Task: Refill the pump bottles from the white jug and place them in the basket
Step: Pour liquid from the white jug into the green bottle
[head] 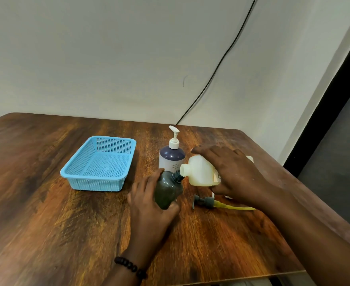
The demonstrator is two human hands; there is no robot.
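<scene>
Presently the left hand (149, 195) grips the dark translucent plastic bottle (168, 189), pump removed, tilted so its open neck points up and to the right. The right hand (234, 174) grasps the white plastic jug (199, 172), tipped almost flat, its uncapped spout just above and beside the bottle's neck. No liquid stream is visible, and I cannot tell whether the two openings touch.

Risk one: both openings are narrow and both vessels are held free. A slight drift of either hand would, in my judgement, send liquid down the bottle's shoulder onto the brown wooden table (66, 223).

Risk two: the bottle's wall is dark, so its level is hard to read. Overfilling looks likely unless the pour is slow.

Risk three: the grey pump head with its yellow dip tube (213, 203) lies on the table directly below the right hand. A lowered wrist could roll it or soil the tube.

Risk four: the white-pumped, purple-shouldered dispenser bottle (172, 155) stands upright just beyond the jug. A swing of the jug could topple it.

The light blue perforated plastic basket (99, 164) sits to the left, well apart, holding no bottles.
</scene>
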